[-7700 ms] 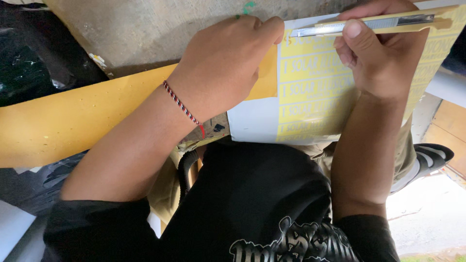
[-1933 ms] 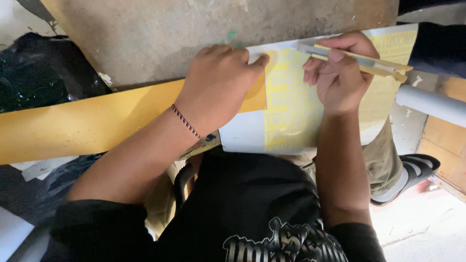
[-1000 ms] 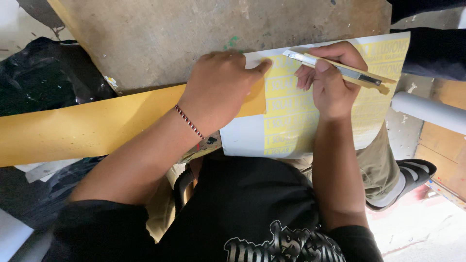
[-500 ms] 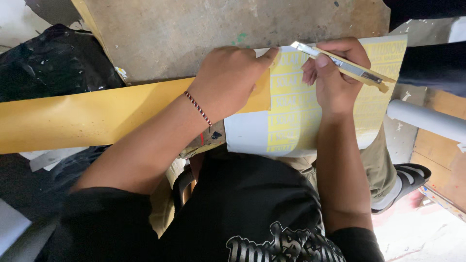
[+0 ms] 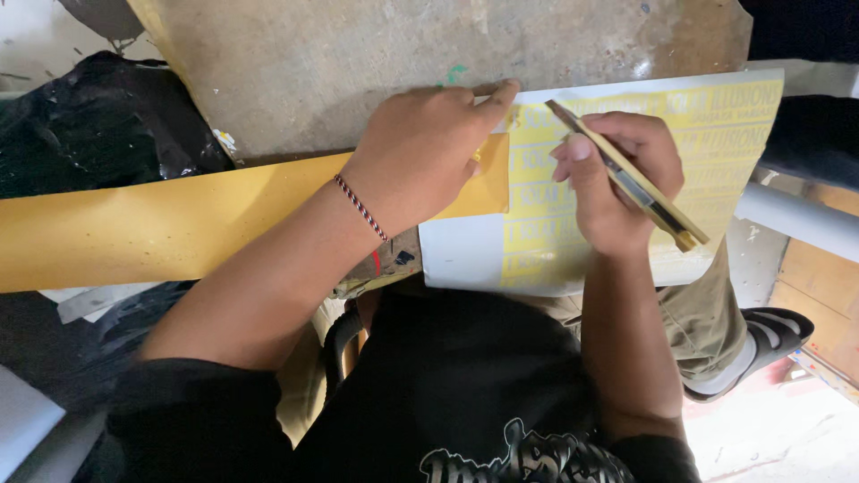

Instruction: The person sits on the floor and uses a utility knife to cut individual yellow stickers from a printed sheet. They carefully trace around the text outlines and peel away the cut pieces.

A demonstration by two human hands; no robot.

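A white sheet printed with yellow lettering (image 5: 707,134) lies across my lap and against a worn board (image 5: 376,63). My left hand (image 5: 425,152) presses flat on the sheet's upper left edge, index finger stretched toward its top. A braided bracelet (image 5: 361,207) circles that wrist. My right hand (image 5: 613,183) grips a yellow utility knife (image 5: 626,174), its blade end pointing up-left just above the sheet's yellow columns. A long yellow strip (image 5: 134,224) runs left from under my left hand.
Black plastic bags (image 5: 98,125) lie at the upper left. A grey-white pipe (image 5: 796,219) crosses at the right, with a sandalled foot (image 5: 761,344) below it. Pale floor shows at the lower right.
The knife has tilted from nearly level to a steep diagonal, its tip now pointing up-left. My left hand stays pressed on the sheet, its index finger now stretched toward the top edge.
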